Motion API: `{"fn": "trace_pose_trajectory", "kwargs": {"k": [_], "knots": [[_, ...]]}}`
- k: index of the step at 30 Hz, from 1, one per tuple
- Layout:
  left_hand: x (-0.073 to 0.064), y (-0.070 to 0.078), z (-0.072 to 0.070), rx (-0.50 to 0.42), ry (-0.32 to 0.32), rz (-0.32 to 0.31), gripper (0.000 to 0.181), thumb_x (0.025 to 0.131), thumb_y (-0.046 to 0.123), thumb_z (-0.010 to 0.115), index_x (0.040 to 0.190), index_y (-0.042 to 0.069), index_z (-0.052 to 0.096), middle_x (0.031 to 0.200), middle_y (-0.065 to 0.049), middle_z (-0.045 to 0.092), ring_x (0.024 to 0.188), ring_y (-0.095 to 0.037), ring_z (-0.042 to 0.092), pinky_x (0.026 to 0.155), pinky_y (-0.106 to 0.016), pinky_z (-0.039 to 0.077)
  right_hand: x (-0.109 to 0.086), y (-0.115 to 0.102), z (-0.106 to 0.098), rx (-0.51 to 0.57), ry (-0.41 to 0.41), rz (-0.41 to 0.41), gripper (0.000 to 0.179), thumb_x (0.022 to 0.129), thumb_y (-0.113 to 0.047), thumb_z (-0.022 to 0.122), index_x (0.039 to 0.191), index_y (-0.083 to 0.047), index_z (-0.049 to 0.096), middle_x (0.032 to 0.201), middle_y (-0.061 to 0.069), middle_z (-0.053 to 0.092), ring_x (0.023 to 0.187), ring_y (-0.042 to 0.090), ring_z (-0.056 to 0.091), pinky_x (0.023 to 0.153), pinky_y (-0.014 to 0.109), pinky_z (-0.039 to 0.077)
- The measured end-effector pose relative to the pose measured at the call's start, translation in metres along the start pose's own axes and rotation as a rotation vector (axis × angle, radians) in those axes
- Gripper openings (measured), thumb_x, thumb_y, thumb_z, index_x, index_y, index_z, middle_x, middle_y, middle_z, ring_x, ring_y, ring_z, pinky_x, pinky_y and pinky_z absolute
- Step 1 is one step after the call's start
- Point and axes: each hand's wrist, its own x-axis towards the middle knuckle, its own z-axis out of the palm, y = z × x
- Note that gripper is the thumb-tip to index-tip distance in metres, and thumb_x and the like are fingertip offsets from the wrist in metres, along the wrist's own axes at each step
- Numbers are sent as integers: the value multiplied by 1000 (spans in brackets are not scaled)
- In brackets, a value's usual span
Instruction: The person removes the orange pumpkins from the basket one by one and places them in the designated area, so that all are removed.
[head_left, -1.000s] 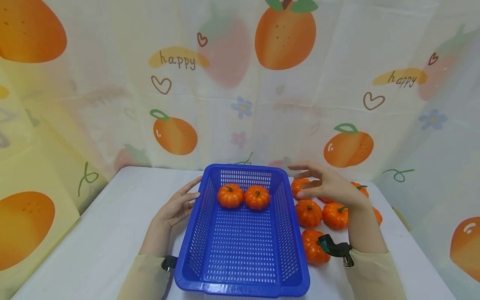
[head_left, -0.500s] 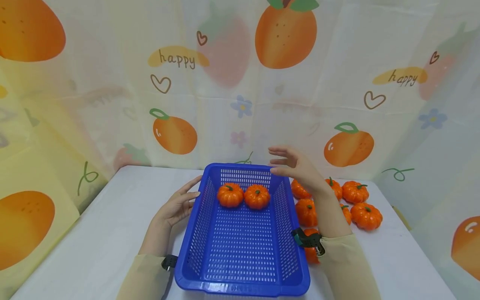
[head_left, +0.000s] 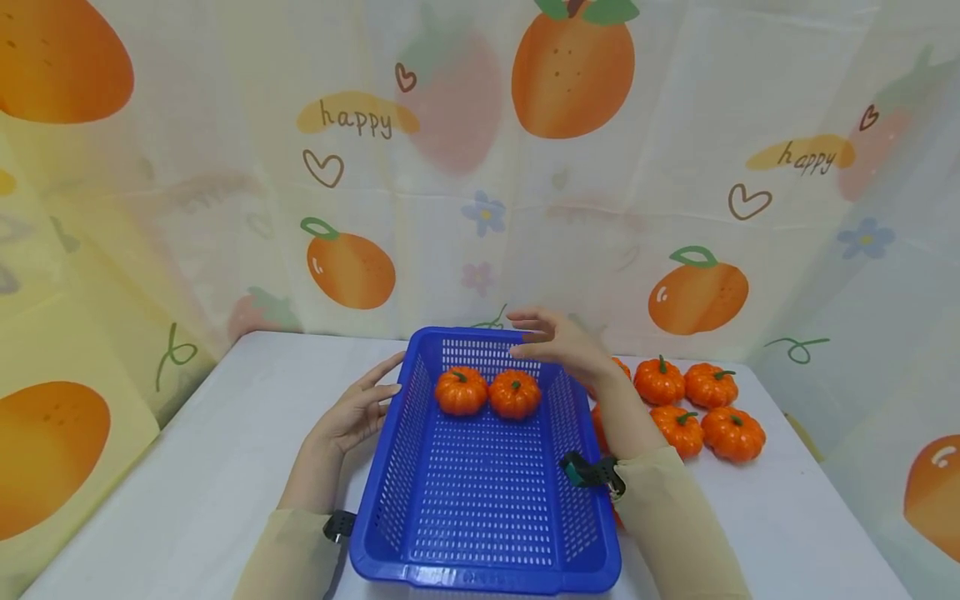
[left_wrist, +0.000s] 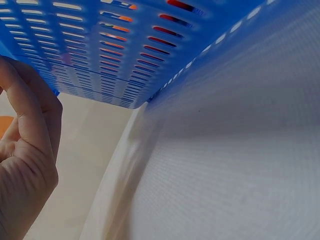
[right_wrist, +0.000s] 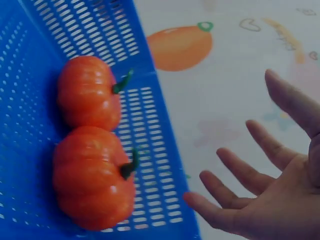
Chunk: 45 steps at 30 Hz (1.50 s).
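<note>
A blue perforated plastic basket (head_left: 486, 483) stands on the white table. Two small orange toy pumpkins (head_left: 461, 391) (head_left: 514, 394) with green stems sit side by side at its far end. My left hand (head_left: 354, 417) rests by the basket's left rim, its fingertips at the outer wall. In the left wrist view, the left hand's fingers (left_wrist: 32, 107) lie near the slotted side. My right hand (head_left: 562, 342) hovers over the far right corner of the basket, fingers spread and nothing in them. The right wrist view shows that hand (right_wrist: 270, 200) beyond the far wall, apart from the pumpkins.
To the right of the basket, several more toy pumpkins (head_left: 735, 433) lie on the white tabletop (head_left: 795, 500), some hidden behind my right forearm. A fruit-printed curtain (head_left: 562, 225) hangs behind the table.
My right hand has moved left from above the loose pumpkins to above the basket's far right corner, rising and then dropping slightly. The left hand, basket and its two pumpkins have stayed put.
</note>
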Motion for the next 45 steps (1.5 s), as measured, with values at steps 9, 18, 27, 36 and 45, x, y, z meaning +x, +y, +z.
{"fn": "trace_pose_trajectory", "kwargs": {"k": [9,18,27,36,45], "knots": [[-1,1,2,8,4,9,63,102,5,44,158,21,20,102,2,69,76,-9,70,66,-19,59,16,15,6,-92,-50,131,69,81,-10,77,144,-10,49,153,20,42,140,43,42,111,60,42],[-5,7,6,15,9,-7,65,102,5,45,159,19,18,102,3,70,77,-9,70,67,-20,60,23,26,12,-274,-175,219,71,76,-10,78,142,-11,51,149,22,47,140,41,41,107,59,46],[-6,10,9,21,-6,-10,66,102,6,46,159,19,16,103,2,69,79,-9,70,69,-20,60,23,31,16,-392,-286,219,75,75,-7,80,144,-13,50,152,20,42,138,37,41,109,49,48],[-2,3,3,13,9,-8,65,102,6,46,159,20,18,102,3,69,78,-10,70,69,-21,61,18,29,19,-427,-416,292,83,77,-2,78,149,-17,41,153,16,36,132,30,41,112,46,46],[-1,1,1,-3,2,-7,64,103,5,44,159,21,18,104,2,69,78,-10,71,68,-21,61,19,32,21,-420,-469,370,86,79,1,74,153,-17,34,152,17,33,127,29,43,99,44,56]]}}
